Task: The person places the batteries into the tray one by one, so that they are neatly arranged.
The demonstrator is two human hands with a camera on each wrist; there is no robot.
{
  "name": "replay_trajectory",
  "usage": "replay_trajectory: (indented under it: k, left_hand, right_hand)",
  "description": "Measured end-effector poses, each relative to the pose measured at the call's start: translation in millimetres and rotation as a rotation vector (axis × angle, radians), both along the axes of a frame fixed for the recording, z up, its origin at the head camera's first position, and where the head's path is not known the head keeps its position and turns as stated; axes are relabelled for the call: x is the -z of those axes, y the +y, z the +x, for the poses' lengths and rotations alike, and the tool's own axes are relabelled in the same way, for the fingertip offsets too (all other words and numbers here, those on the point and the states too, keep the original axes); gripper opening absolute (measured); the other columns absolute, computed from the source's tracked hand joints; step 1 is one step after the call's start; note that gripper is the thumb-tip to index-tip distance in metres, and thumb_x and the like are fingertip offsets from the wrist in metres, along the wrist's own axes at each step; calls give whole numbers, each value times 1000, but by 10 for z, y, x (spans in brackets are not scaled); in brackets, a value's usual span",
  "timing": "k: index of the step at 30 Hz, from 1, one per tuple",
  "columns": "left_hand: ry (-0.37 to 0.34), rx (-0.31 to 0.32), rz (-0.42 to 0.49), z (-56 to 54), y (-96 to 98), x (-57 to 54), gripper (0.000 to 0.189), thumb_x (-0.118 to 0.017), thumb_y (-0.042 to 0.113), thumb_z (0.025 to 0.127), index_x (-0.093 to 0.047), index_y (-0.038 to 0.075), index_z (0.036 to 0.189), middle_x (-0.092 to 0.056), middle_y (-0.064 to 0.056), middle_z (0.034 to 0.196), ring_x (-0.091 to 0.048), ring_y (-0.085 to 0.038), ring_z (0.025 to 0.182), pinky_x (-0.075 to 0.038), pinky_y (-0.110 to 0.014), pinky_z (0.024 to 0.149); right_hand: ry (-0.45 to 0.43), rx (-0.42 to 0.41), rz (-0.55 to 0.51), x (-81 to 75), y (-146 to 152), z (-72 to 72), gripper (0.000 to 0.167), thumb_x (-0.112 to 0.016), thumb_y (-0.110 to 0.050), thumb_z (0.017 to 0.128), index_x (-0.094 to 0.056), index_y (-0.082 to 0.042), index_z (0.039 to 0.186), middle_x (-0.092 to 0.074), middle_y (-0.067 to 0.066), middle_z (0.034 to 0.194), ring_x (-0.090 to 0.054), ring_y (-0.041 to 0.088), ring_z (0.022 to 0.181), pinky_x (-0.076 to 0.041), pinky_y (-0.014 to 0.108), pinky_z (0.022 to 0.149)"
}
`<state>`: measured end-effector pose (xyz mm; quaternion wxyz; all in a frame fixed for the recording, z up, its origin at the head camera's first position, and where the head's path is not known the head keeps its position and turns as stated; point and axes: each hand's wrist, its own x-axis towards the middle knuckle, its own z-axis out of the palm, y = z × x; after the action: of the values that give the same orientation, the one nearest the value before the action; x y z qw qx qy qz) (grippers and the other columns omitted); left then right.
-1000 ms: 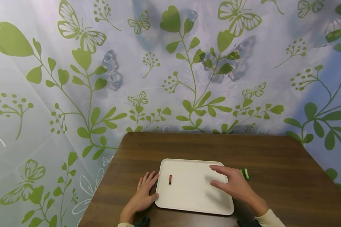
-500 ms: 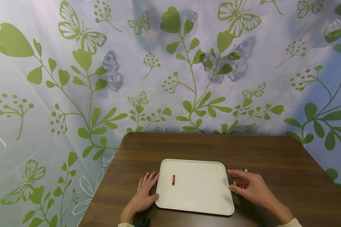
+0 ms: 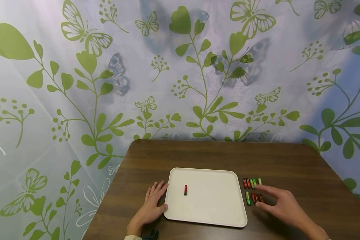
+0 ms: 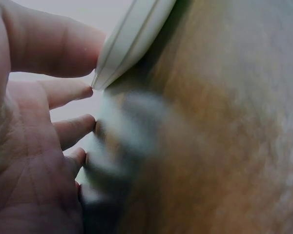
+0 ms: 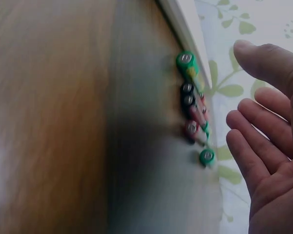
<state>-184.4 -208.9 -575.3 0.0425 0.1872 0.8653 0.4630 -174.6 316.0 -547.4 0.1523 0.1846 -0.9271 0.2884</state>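
A shallow white tray [image 3: 213, 200] lies on the wooden table. One red battery [image 3: 185, 190] with a dark end lies on its left half. My left hand [image 3: 149, 207] rests by the tray's left side, fingers spread and straight; in the left wrist view, thumb and fingertips are at the tray rim [image 4: 132, 36]. Right of the tray, red batteries [image 3: 248, 183] and green batteries [image 3: 248, 198] lie in two rows. My right hand [image 3: 283, 204] is over the right end of these rows, thumb and fingers apart. In the right wrist view it holds nothing, beside the battery ends [image 5: 191, 127].
The brown wooden table [image 3: 303, 173] stretches past the tray on every side. Behind it hangs a curtain [image 3: 156, 83] printed with green leaves and butterflies. A black strap [image 3: 150, 234] shows at the left wrist.
My right hand has moved right, from above the tray to the battery rows, uncovering them. The red battery on the tray has rolled a little to the right. My left hand has stayed put.
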Motion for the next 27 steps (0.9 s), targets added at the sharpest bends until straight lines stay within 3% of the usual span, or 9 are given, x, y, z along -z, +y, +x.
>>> replay_trajectory:
  k: [6,13,21,27]
  left_hand:
    - [-46,-19,-73,-1,28,-88,80,-68,9,92,-42,2,167,-27,-31,177,-5,-57,167,9,-74,129]
    - [-25,-31,-43,2,33,-44,79,-69,10,92,-44,3,166,-29,-33,175,-6,-58,166,11,-69,131]
    - [-55,-22,-116,-1,34,-79,81,-68,9,92,-41,4,168,-27,-29,178,-6,-56,168,7,-74,130]
    - [-29,-26,-83,1,24,-63,79,-68,8,93,-41,2,167,-28,-32,176,-6,-58,166,9,-73,130]
  right_hand:
    - [-26,-1,21,42,131,12,57,-100,-33,79,-80,-22,131,-82,1,126,-72,-1,113,-65,27,80]
    - [-53,12,40,105,164,6,58,-101,-34,76,-80,-24,129,-82,2,126,-72,0,114,-64,27,82]
    - [-56,7,80,167,154,-12,63,-103,-26,72,-79,-23,130,-82,3,125,-73,4,113,-65,29,82]
    - [-37,8,103,190,142,-45,61,-101,-17,72,-80,-21,129,-83,4,122,-75,6,109,-65,29,79]
